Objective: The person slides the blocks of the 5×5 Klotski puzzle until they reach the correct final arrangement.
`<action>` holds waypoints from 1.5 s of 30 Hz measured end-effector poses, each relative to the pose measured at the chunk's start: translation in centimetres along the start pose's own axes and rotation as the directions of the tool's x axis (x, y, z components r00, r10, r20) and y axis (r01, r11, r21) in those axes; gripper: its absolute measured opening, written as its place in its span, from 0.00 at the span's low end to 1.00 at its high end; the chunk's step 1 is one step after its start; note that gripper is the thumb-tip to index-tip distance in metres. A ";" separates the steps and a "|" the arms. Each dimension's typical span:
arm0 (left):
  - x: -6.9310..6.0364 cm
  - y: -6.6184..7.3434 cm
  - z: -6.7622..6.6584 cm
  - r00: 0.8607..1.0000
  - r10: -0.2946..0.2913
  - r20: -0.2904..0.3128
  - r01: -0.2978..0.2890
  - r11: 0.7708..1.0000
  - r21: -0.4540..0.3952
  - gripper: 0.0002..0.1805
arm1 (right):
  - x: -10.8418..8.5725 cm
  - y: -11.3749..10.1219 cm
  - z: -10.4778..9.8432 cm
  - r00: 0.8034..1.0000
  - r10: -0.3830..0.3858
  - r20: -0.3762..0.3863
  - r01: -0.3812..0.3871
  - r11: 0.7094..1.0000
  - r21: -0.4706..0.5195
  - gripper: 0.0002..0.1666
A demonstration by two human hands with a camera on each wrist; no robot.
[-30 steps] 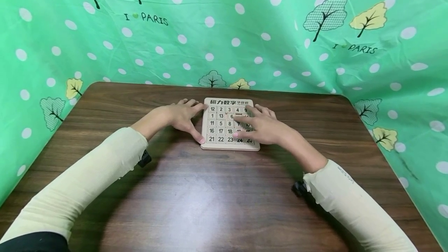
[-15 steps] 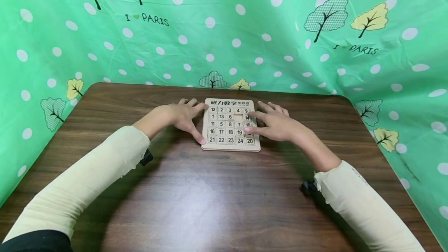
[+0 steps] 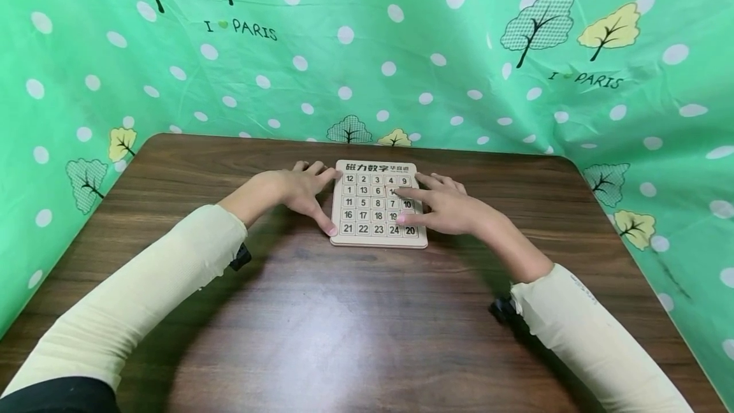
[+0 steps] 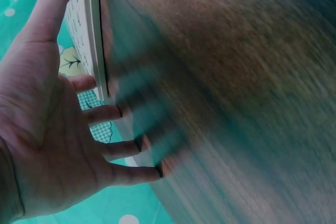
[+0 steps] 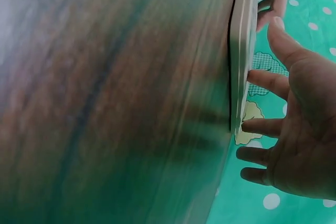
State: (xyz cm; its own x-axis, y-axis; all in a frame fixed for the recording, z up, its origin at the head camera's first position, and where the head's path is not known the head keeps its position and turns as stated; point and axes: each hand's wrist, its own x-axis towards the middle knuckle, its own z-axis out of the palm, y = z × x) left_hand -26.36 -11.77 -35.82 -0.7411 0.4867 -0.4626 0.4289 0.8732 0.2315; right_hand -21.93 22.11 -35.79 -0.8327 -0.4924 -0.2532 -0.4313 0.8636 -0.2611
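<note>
Brown table [image 3: 321, 311] beneath, bracing the board [image 3: 373, 241] near the far edge's middle with a spread left hand [image 3: 298, 191], seemingly touching tile 14 [image 3: 392, 191] with a spread right hand [image 3: 447, 206], ideally pressing lightly and sliding straight within the row.

The right hand [image 3: 443, 207] hides part of the number board [image 3: 378, 241] beneath it; beside the left hand [image 4: 52, 114], the left wrist view crops the board.
</note>
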 end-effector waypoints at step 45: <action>0.3 0.3 -0.5 0.997 -0.037 0.073 0.036 0.999 0.010 0.78 | 1.0 1.0 -0.5 0.998 0.070 -0.010 -0.070 0.998 -0.001 0.49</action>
State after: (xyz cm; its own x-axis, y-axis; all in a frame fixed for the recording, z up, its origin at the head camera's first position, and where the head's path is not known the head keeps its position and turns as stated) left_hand -26.72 -11.41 -35.41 -0.7167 0.4511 -0.5319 0.4070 0.8898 0.2063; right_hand -23.32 22.55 -35.86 -0.8642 -0.4297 -0.2619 -0.3724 0.8961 -0.2415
